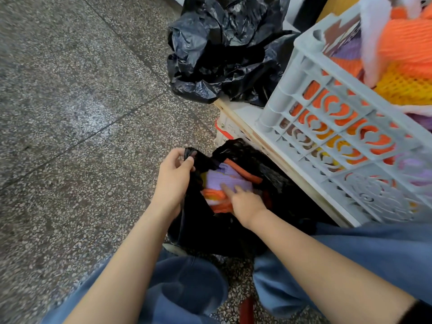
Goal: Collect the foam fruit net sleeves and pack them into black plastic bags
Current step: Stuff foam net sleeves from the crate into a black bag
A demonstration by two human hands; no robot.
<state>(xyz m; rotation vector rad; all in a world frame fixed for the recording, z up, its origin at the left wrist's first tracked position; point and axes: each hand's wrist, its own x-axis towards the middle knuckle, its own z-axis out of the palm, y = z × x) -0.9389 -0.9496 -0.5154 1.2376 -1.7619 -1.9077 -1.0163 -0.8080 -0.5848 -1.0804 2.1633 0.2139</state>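
Note:
A black plastic bag stands open on the floor between my knees. Inside it lie purple foam net sleeves and orange foam net sleeves. My left hand pinches the bag's left rim and holds it up. My right hand is inside the bag's mouth, its straight fingers pressing down on the purple and orange sleeves. A grey plastic crate at the right holds more orange, yellow and purple sleeves.
A second, crumpled black bag lies on the low wooden platform beyond the crate. Speckled stone floor spreads to the left. My legs in blue jeans frame the bag. A red object shows at the bottom edge.

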